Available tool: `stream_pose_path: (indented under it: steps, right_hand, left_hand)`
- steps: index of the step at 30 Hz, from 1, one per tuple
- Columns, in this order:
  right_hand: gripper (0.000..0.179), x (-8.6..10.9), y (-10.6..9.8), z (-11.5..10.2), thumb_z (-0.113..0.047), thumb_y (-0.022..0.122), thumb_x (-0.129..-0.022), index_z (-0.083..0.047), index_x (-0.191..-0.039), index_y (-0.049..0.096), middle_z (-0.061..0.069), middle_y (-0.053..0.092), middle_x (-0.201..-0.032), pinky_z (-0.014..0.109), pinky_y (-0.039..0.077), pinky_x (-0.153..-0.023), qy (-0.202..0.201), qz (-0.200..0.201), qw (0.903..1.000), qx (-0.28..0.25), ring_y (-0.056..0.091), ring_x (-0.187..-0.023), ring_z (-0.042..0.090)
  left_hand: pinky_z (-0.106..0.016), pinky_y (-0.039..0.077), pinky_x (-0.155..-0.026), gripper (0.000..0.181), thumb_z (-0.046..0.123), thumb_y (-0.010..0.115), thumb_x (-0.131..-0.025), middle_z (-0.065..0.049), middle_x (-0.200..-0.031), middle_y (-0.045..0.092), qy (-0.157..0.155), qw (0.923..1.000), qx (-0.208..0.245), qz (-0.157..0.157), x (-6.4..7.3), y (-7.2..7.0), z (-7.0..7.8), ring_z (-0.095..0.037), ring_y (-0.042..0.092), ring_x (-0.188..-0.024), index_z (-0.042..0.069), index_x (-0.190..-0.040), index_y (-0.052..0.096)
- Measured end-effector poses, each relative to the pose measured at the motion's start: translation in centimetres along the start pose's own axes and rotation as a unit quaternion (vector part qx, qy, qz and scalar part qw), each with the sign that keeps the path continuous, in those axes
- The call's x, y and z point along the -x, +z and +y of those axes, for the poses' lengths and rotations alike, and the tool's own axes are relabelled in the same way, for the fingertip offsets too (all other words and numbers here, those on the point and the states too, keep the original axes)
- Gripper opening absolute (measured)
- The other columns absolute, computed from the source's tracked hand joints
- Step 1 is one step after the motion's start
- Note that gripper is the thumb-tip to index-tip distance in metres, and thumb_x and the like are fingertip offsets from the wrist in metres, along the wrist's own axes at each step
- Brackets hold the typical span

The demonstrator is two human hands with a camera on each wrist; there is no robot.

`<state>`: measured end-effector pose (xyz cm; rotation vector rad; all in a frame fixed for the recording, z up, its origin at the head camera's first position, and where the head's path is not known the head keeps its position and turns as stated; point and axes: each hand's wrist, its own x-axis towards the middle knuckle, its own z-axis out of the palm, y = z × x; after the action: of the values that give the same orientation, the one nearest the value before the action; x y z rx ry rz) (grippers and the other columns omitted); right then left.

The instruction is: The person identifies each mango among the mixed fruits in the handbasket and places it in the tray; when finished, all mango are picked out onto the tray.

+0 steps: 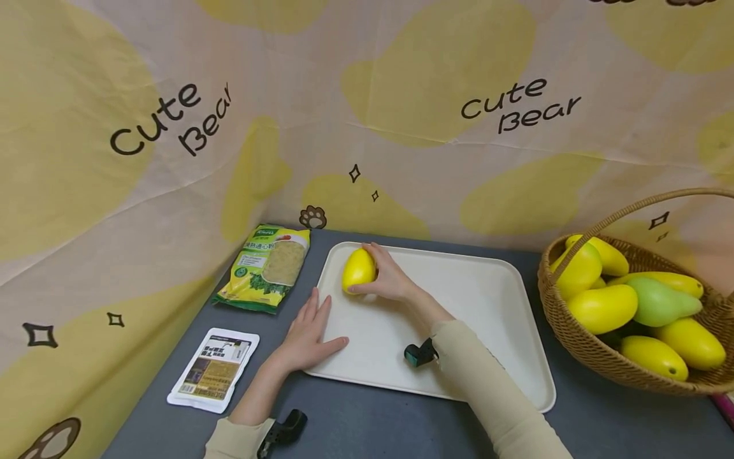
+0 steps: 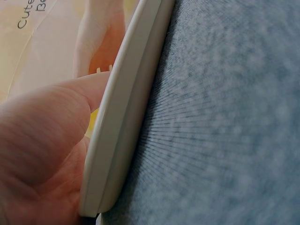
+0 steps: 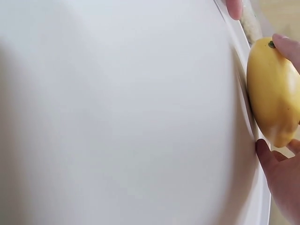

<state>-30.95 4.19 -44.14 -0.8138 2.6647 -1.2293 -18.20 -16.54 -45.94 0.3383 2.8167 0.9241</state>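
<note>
Near the left end of the white tray (image 1: 459, 306), my right hand (image 1: 390, 275) grips a yellow mango (image 1: 357, 271), with the thumb at its near end and fingers at its far end. The right wrist view shows the mango (image 3: 272, 89) close over the tray, its small dark stem end by one digit. My left hand (image 1: 306, 338) rests on the tray's left edge with fingers extended and thumb spread over the rim. In the left wrist view, that thumb (image 2: 91, 89) reaches over the tray's side wall (image 2: 124, 108).
A wicker basket (image 1: 579, 338) with a tall handle stands right of the tray, holding several yellow mangoes and a green pear (image 1: 665, 303). On the left lie a yellow-green Knorr packet (image 1: 266, 268) and a white flat pouch (image 1: 215, 370). A printed cloth hangs behind the grey table (image 1: 373, 421).
</note>
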Motion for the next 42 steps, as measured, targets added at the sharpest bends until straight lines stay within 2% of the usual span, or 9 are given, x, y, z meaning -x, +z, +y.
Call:
stream_pose_path:
  steps: [14, 16, 20, 24, 27, 30, 32, 37, 42]
  right_hand:
    - [0.1, 1.3, -0.6, 0.3, -0.038, 0.079, -0.08, -0.005, -0.154, 0.021, 0.02, 0.012, -0.16, 0.052, 0.022, -0.114, 0.006, 0.001, 0.9999, -0.015, 0.016, -0.146, 0.032]
    - [0.095, 1.6, -0.7, 0.3, -0.037, 0.077, -0.082, -0.006, -0.154, 0.023, 0.019, 0.014, -0.16, 0.052, 0.023, -0.113, 0.014, 0.011, 0.9996, -0.021, 0.017, -0.145, 0.032]
    - [0.076, 2.2, -1.1, 0.0, -0.031, 0.071, -0.089, -0.008, -0.15, 0.034, 0.015, 0.027, -0.156, 0.05, 0.036, -0.108, 0.034, 0.051, 0.9963, -0.061, 0.029, -0.141, 0.033]
    - [0.045, 3.3, -1.5, -0.4, -0.02, 0.066, -0.093, -0.01, -0.136, 0.055, 0.008, 0.05, -0.141, 0.045, 0.045, -0.1, 0.07, 0.117, 0.9818, -0.132, 0.046, -0.128, 0.028]
    - [0.028, 4.3, -2.0, -0.9, -0.013, 0.063, -0.095, -0.007, -0.122, 0.066, 0.009, 0.062, -0.127, 0.041, 0.049, -0.094, 0.101, 0.158, 0.9611, -0.203, 0.056, -0.116, 0.027]
    - [0.023, 5.3, -2.6, -1.4, -0.009, 0.06, -0.096, -0.002, -0.115, 0.069, 0.013, 0.067, -0.117, 0.041, 0.051, -0.09, 0.123, 0.171, 0.9396, -0.27, 0.059, -0.109, 0.033]
    - [0.022, 6.0, -3.1, -1.7, -0.009, 0.059, -0.096, 0.0, -0.114, 0.068, 0.015, 0.067, -0.116, 0.041, 0.05, -0.093, 0.136, 0.163, 0.9293, -0.302, 0.057, -0.11, 0.037]
    - [0.023, 7.9, -4.4, -2.3, -0.012, 0.06, -0.097, -0.003, -0.116, 0.067, 0.015, 0.066, -0.118, 0.042, 0.048, -0.096, 0.162, 0.139, 0.9228, -0.321, 0.055, -0.114, 0.04]
    - [0.026, 10.1, -5.8, -2.8, -0.014, 0.06, -0.097, -0.001, -0.119, 0.065, 0.018, 0.063, -0.123, 0.041, 0.047, -0.097, 0.16, 0.119, 0.9302, -0.308, 0.056, -0.114, 0.036]
  left_hand:
    - [-0.068, 0.009, -0.109, 0.092, 0.045, 0.065, -0.089, -0.023, -0.16, -0.009, 0.008, 1.0, 0.004, -0.001, -0.2, 0.5, 0.7, -0.046, 0.0, -0.145, -0.002, -0.154, 0.019]
    - [-0.068, 0.009, -0.109, 0.092, 0.046, 0.065, -0.089, -0.022, -0.16, -0.01, 0.007, 1.0, 0.004, -0.002, -0.2, 0.6, 0.7, -0.045, 0.0, -0.145, -0.002, -0.154, 0.019]
    - [-0.068, 0.009, -0.11, 0.092, 0.046, 0.065, -0.089, -0.022, -0.16, -0.009, 0.002, 1.0, 0.001, 0.001, -0.2, 0.7, 0.8, -0.045, 0.0, -0.145, -0.001, -0.154, 0.019]
    - [-0.067, 0.009, -0.11, 0.092, 0.046, 0.065, -0.089, -0.021, -0.16, -0.009, -0.003, 1.0, 0.0, 0.003, -0.1, 0.7, 0.9, -0.044, 0.0, -0.145, -0.001, -0.154, 0.02]
    - [-0.067, 0.009, -0.11, 0.092, 0.046, 0.065, -0.089, -0.021, -0.16, -0.009, -0.006, 1.0, -0.001, 0.002, 0.0, 0.7, 0.9, -0.045, 0.0, -0.145, -0.001, -0.154, 0.02]
    - [-0.067, 0.009, -0.11, 0.092, 0.046, 0.066, -0.089, -0.021, -0.16, -0.009, -0.007, 1.0, -0.002, 0.005, 0.0, 0.7, 0.9, -0.045, 0.0, -0.145, -0.001, -0.154, 0.021]
    - [-0.067, 0.008, -0.11, 0.091, 0.045, 0.066, -0.089, -0.022, -0.16, -0.009, -0.007, 1.0, -0.003, 0.006, 0.1, 0.6, 0.9, -0.045, 0.001, -0.145, -0.001, -0.154, 0.021]
    - [-0.067, 0.008, -0.11, 0.091, 0.045, 0.065, -0.089, -0.023, -0.16, -0.009, -0.004, 0.9999, -0.007, 0.008, 0.3, 0.4, 0.7, -0.047, 0.001, -0.145, -0.002, -0.153, 0.02]
    - [-0.068, 0.008, -0.11, 0.092, 0.045, 0.065, -0.089, -0.023, -0.16, -0.01, -0.002, 0.9999, -0.007, 0.01, 0.3, 0.2, 0.6, -0.047, 0.0, -0.144, -0.002, -0.153, 0.019]
